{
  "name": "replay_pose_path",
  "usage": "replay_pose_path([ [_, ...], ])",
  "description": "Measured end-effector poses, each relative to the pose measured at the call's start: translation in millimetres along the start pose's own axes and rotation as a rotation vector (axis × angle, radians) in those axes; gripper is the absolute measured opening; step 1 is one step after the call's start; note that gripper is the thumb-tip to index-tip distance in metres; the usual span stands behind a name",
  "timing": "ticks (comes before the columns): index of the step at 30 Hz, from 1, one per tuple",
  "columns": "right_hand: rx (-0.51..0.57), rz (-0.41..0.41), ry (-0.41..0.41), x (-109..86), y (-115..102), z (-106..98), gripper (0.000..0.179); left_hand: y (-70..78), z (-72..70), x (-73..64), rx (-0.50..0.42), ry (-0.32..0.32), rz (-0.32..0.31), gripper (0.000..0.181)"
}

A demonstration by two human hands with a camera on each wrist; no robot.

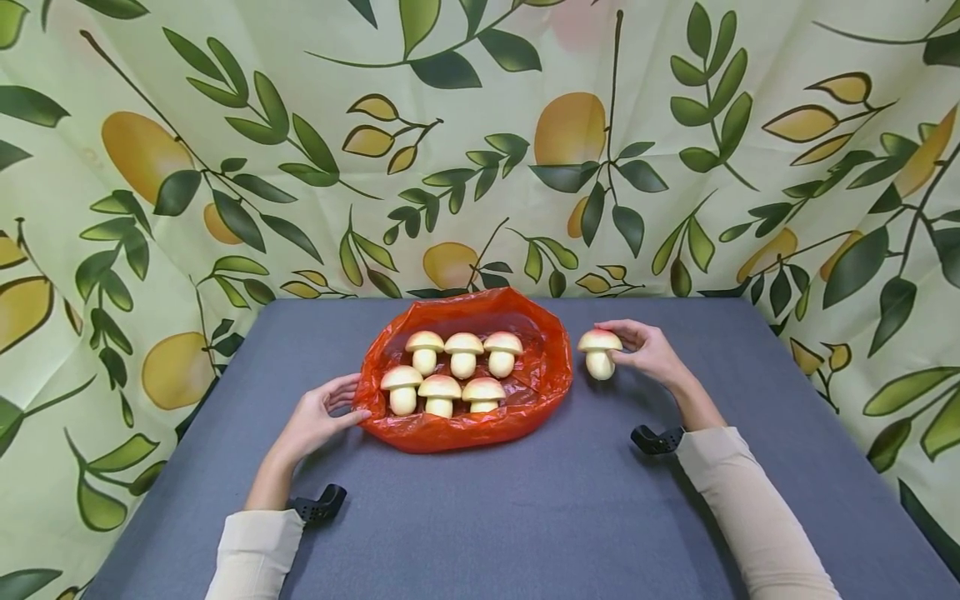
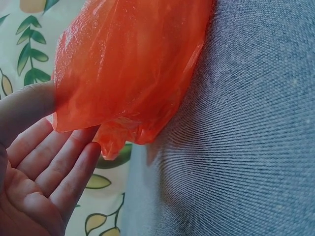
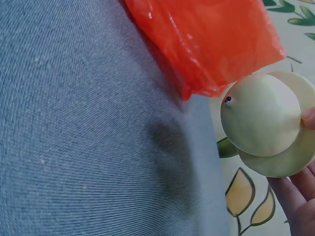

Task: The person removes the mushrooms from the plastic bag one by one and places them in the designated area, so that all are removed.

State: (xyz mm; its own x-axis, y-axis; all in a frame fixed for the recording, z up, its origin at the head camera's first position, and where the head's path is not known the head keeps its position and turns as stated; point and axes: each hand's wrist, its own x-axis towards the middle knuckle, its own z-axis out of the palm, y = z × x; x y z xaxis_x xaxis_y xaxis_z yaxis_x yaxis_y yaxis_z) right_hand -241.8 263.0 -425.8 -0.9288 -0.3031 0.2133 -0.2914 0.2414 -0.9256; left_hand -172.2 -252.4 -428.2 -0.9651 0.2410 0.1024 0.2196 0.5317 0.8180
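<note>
A red plastic bag lies wide open on the table, its mouth facing up. Inside it stand several toy mushrooms in two rows, with pale stems and cream caps blushed pink. At the bag's left end my left hand holds the rim, thumb at the edge and the other fingers stretched along the side, tips partly hidden by plastic. To the right of the bag, my right hand grips another toy mushroom by its cap, stem down. The right wrist view shows that mushroom's rounded stem end from below, held above the table.
A grey-blue cloth covers the table. Behind it and at both sides hangs a curtain printed with leaves and yellow fruit. Black wrist cameras sit on both wrists, below cream sleeves.
</note>
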Motion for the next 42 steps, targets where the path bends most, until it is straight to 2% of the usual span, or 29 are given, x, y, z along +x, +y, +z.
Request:
replay_pose_path([
  [6, 0.024, 0.017, 0.003, 1.8, 10, -1, 0.047, -2.1, 1.3, 0.0, 0.006, -0.004, 0.001, 0.058],
  [17, 0.109, -0.010, 0.008, 5.1, 29, 1, 0.046, 0.4, 0.3, -0.3, 0.011, 0.001, 0.003, 0.058],
  [20, 0.124, 0.008, 0.019, 5.6, 33, 1, 0.047, 0.5, 0.2, -0.2, 0.005, -0.001, 0.000, 0.058],
  [24, 0.126, 0.050, 0.025, 7.2, 38, 2, 0.046, -0.3, 0.6, 0.0, 0.008, 0.002, -0.001, 0.058],
  [32, 0.133, 0.015, 0.006, 8.5, 46, 1, 0.047, -0.5, 1.1, 0.9, 0.011, -0.002, -0.005, 0.058],
  [42, 0.091, 0.094, 0.031, 8.6, 43, 4, 0.053, -1.7, 1.5, 1.5, 0.009, -0.010, -0.011, 0.058],
])
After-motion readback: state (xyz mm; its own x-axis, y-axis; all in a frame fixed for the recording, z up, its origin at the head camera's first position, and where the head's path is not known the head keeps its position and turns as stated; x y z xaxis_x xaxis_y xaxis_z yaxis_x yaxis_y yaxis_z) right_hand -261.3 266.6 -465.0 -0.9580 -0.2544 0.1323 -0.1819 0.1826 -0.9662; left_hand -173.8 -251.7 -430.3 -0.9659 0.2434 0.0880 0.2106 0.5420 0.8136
